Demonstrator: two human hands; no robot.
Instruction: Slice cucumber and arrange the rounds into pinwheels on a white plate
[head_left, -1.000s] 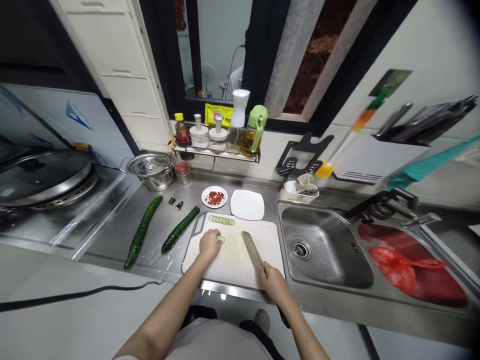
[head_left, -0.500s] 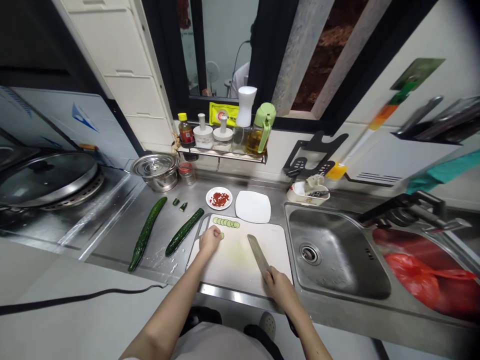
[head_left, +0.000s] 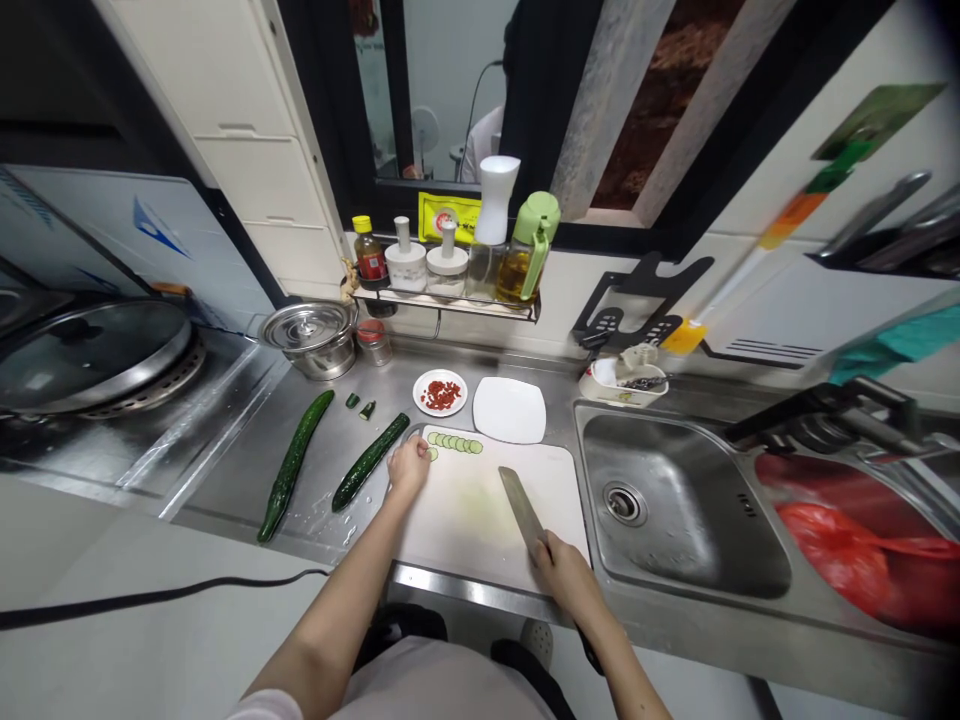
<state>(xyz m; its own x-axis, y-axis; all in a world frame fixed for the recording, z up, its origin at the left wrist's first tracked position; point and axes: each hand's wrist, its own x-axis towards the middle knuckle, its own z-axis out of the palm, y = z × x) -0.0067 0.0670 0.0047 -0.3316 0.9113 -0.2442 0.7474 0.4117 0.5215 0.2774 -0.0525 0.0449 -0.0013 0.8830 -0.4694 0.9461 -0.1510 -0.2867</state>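
Observation:
My left hand (head_left: 409, 466) is closed in a pinch on a cucumber slice (head_left: 432, 454) at the upper left of the white cutting board (head_left: 442, 530). Just beyond it, a row of overlapping cucumber slices (head_left: 454, 442) lies along the board's far edge. My right hand (head_left: 564, 570) grips a kitchen knife (head_left: 523, 503), its blade pointing away from me over the board's right half. A cut cucumber (head_left: 370, 464) rests left of the board, and a longer whole cucumber (head_left: 294, 468) lies farther left. Two cucumber ends (head_left: 367, 410) sit behind them.
Behind the board stand a plate of chopped red pieces (head_left: 421, 404) and a white square plate (head_left: 510, 408). A steel sink (head_left: 675, 500) adjoins on the right. A lidded pot (head_left: 330, 358) stands at the back left, and a seasoning rack (head_left: 450, 303) hangs on the wall.
My left hand has moved left and slightly away from me, carrying the slice toward the left end of the row. My right hand and the knife stay nearly in place.

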